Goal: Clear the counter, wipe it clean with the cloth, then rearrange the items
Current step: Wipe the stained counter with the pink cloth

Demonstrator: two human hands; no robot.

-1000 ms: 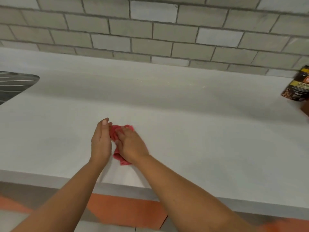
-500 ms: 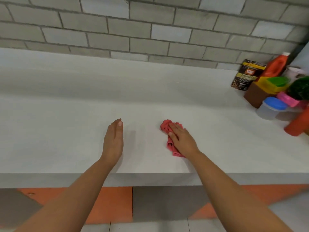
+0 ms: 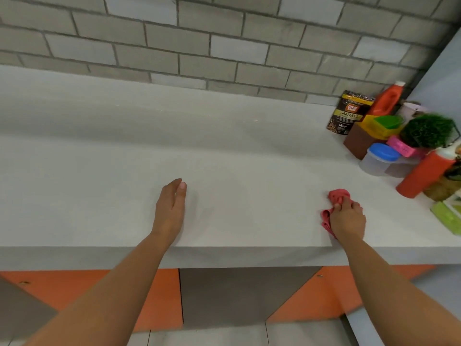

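A crumpled red cloth lies on the white counter near its front edge, towards the right. My right hand grips it with curled fingers and presses it to the surface. My left hand stands on its edge on the counter further left, fingers straight, holding nothing. Crowded in the right corner are a dark granules pouch, an orange bottle, a red bottle, a blue-lidded tub, a brown box, a green plant and a pink item.
A grey brick wall runs behind the counter and a pale side wall closes the right end. A light green item sits at the right edge. Orange and grey cabinet fronts lie below the counter.
My right hand has slid the cloth to the right along the front of the counter, away from my left hand. The view swung right, bringing the crowded items into sight.
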